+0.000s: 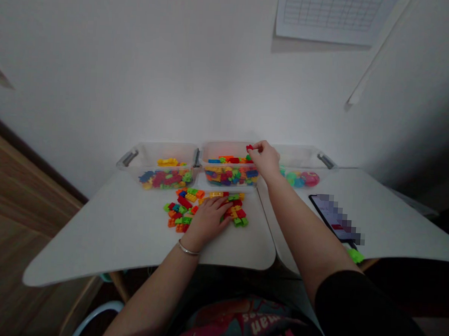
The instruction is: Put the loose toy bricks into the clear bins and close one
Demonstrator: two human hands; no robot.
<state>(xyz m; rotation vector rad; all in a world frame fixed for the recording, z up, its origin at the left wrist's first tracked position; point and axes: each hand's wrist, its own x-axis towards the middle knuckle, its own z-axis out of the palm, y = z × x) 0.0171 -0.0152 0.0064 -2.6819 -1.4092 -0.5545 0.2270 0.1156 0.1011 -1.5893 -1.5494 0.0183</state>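
My right hand [266, 157] pinches a small red toy brick [249, 148] over the right side of the middle clear plastic bin [229, 147]. That bin holds many coloured building bricks [229, 175]. On the table in front of it lies a loose pile of bricks [184, 211] in red, green, orange, yellow and blue. My left hand [210, 215] rests on the right part of this pile, palm down with fingers spread, and hides some of the bricks under it. A bracelet circles the left wrist.
A left clear bin [165, 150] holds coloured pieces, and a right clear bin [300, 153] has larger round toys. A phone [334, 219] lies on the right table, near a green piece [355, 255]. A seam parts the two white tables [239, 249]. The wall stands close behind.
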